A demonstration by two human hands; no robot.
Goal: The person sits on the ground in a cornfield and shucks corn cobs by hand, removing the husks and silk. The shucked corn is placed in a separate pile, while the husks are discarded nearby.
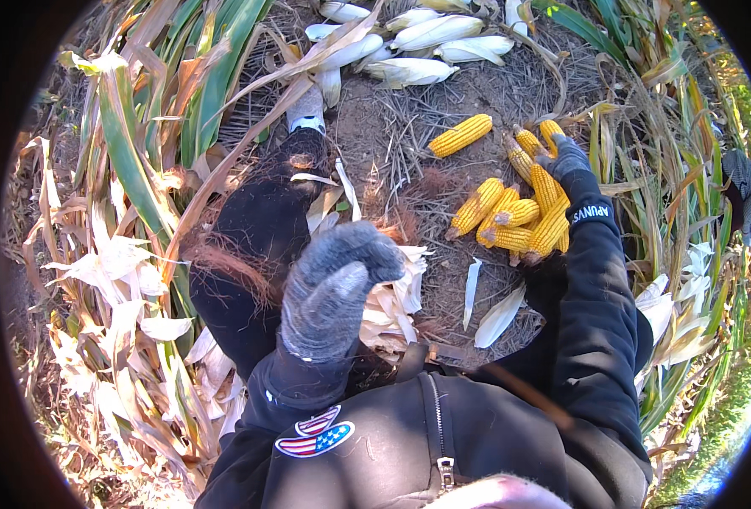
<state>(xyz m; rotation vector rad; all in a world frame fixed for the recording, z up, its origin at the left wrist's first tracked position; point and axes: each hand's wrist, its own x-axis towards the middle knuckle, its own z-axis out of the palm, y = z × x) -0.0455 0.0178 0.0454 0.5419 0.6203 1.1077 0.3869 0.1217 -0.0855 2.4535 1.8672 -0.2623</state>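
Note:
My right hand (pixel 566 160), in a grey knit glove, closes round a yellow ear of corn (pixel 549 132) at the far right of a pile of husked ears (pixel 523 219). Its palm side is hidden. One more husked ear (pixel 460 135) lies apart, left of the pile's far end. My left hand (pixel 337 283), gloved the same way, is raised before my torso with its fingers curled. Nothing shows in it, but its inner side is hidden from me. Just beyond it are loose pale husks (pixel 395 302).
Ears still in pale husks (pixel 436 35) lie at the far side. Cut corn stalks (pixel 130 191) are heaped left, with more stalks (pixel 687 140) right. My black-trousered leg (pixel 254 235) stretches forward, strewn with brown corn silk (pixel 229 264). Another person's patterned sleeve or garment (pixel 749 191) shows far right.

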